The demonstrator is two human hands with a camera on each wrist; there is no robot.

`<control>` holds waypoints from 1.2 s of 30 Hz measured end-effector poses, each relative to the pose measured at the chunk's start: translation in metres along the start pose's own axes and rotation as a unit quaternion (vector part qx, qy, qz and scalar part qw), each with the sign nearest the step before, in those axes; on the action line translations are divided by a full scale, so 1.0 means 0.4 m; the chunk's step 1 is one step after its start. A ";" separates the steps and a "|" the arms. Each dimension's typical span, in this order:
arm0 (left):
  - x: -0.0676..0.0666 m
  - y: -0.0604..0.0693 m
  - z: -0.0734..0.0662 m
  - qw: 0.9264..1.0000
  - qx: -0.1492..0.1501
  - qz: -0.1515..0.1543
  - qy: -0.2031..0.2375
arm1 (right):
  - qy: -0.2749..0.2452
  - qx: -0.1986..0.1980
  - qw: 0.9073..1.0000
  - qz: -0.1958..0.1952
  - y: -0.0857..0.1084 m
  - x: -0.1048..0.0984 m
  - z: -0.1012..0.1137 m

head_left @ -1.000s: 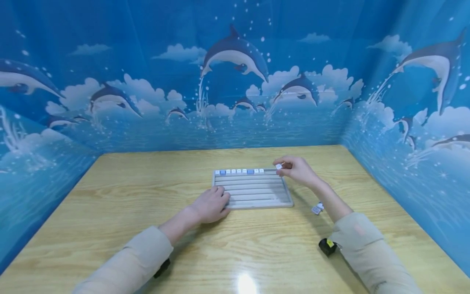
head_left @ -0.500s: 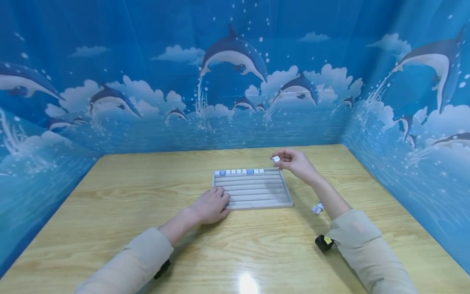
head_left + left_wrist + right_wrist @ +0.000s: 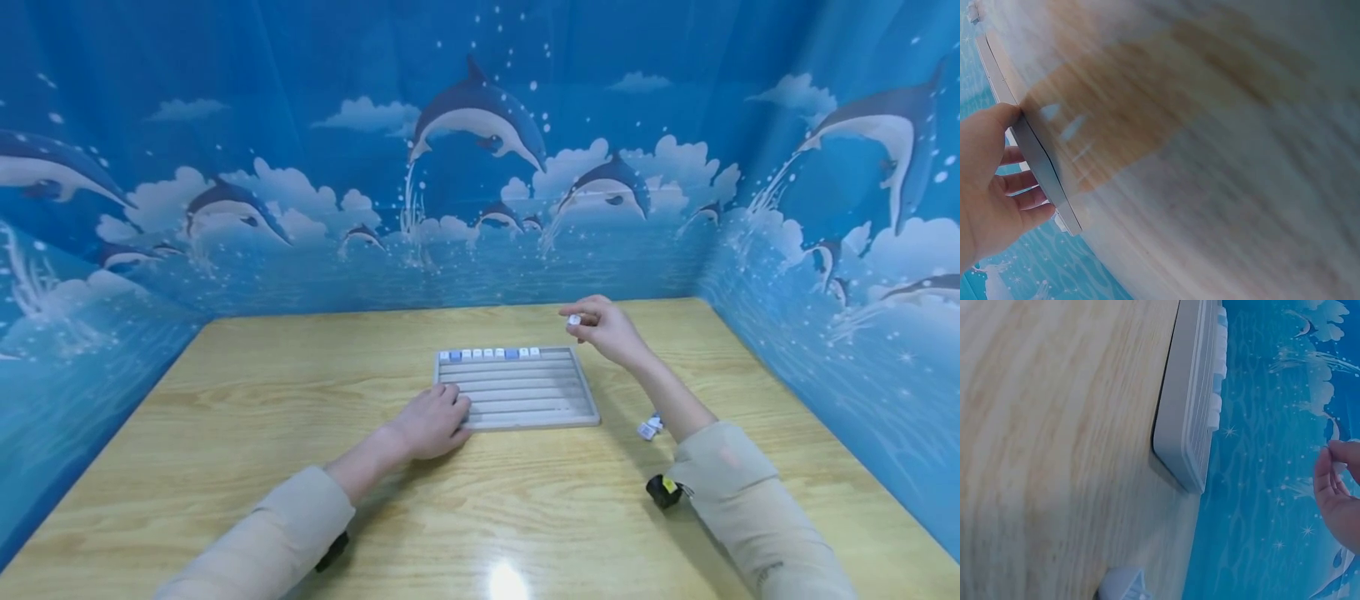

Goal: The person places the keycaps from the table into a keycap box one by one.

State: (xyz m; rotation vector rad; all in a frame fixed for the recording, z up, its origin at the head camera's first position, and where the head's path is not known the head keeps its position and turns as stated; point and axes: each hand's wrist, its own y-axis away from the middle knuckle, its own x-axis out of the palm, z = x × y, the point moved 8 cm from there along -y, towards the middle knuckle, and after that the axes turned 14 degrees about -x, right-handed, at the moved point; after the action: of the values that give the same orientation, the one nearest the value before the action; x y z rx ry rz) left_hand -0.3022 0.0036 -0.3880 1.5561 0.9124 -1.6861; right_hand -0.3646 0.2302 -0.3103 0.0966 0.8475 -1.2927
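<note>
A light grey tray [image 3: 525, 392] with ridged rows lies on the table, several white and blue keycaps [image 3: 489, 353] lined up along its far row. My left hand [image 3: 431, 421] grips the tray's near left corner; the left wrist view has its thumb on one edge and curled fingers along the side. Beyond the tray's far right corner, my right hand [image 3: 609, 335] pinches a white keycap [image 3: 574, 320] in the air between thumb and fingers. In the right wrist view that hand [image 3: 1340, 494] mostly hides the keycap.
A few loose keycaps [image 3: 650, 427] lie right of the tray, below the right forearm. One hollow keycap [image 3: 1125, 584] shows in the right wrist view. Dolphin-print curtains [image 3: 375, 267] border the wooden table [image 3: 300, 367] at the back and sides. A black wrist camera [image 3: 663, 492] hangs under the right sleeve.
My right hand has lifted from the tray's far right corner and moved slightly away, still pinching the white keycap, which has turned. My left hand has stayed on the tray.
</note>
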 end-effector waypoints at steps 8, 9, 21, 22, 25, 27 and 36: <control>0.006 0.004 0.000 1.000 0.002 0.001 0.001 | 0.074 -0.013 0.997 0.030 -0.023 0.018 -0.036; 0.007 0.004 0.000 1.000 0.002 0.001 0.002 | 0.079 -0.017 0.996 0.033 -0.027 0.021 -0.041; 0.001 0.004 0.000 1.000 0.000 -0.002 -0.004 | 0.178 -0.046 0.976 0.117 -0.075 0.071 -0.084; 0.000 0.003 0.000 1.000 -0.001 -0.002 -0.003 | 0.184 -0.045 0.974 0.125 -0.077 0.076 -0.087; -0.001 0.003 0.002 1.000 -0.001 0.000 -0.004 | 0.208 -0.054 0.965 0.150 -0.083 0.094 -0.098; -0.002 0.003 0.001 1.000 0.000 -0.001 -0.005 | 0.217 -0.057 0.961 0.163 -0.085 0.107 -0.105; -0.001 0.002 -0.001 1.000 0.006 -0.005 -0.008 | 0.221 -0.029 0.955 0.194 -0.085 0.153 -0.126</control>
State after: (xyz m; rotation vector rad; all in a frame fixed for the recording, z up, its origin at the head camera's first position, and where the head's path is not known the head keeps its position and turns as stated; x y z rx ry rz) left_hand -0.3013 0.0036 -0.3875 1.5475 0.9040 -1.7114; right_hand -0.4175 0.1961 -0.3692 0.4961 1.1794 -0.8828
